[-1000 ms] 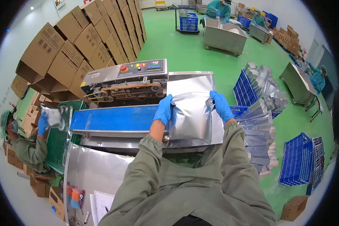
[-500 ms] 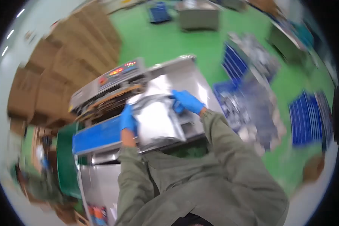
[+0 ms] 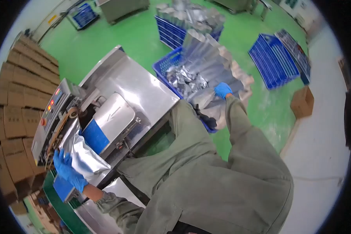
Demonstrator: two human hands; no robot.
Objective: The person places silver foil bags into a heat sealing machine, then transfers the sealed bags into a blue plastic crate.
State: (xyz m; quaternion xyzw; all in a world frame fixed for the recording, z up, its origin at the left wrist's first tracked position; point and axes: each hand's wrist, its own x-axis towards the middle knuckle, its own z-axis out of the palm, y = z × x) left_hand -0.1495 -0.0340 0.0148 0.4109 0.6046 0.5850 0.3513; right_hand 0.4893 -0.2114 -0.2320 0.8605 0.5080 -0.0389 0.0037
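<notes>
My left hand (image 3: 69, 171), in a blue glove, lies with fingers spread at the edge of a silver foil bag (image 3: 84, 152). One side of that bag runs along the belt of a band sealing machine (image 3: 54, 117) with lit red displays. Out to the right, my gloved right hand (image 3: 223, 90) is closed on a fold of the pale plastic liner (image 3: 238, 74) in a blue crate (image 3: 165, 72). Crumpled silver foil bags (image 3: 187, 80) fill the inside of this crate.
A steel worktable (image 3: 144, 91) extends beyond the sealer. Stacked cartons (image 3: 17, 134) line the left, near a green bin (image 3: 52, 195). Another lined crate (image 3: 169, 33) stands behind the first. Farther right are a blue crate (image 3: 271, 62) and a small cardboard box (image 3: 302, 102).
The view has swung right. Both hands were at the foil bag; now the bag lies at the sealer under my left hand, and my right hand has moved away to the lined crate.
</notes>
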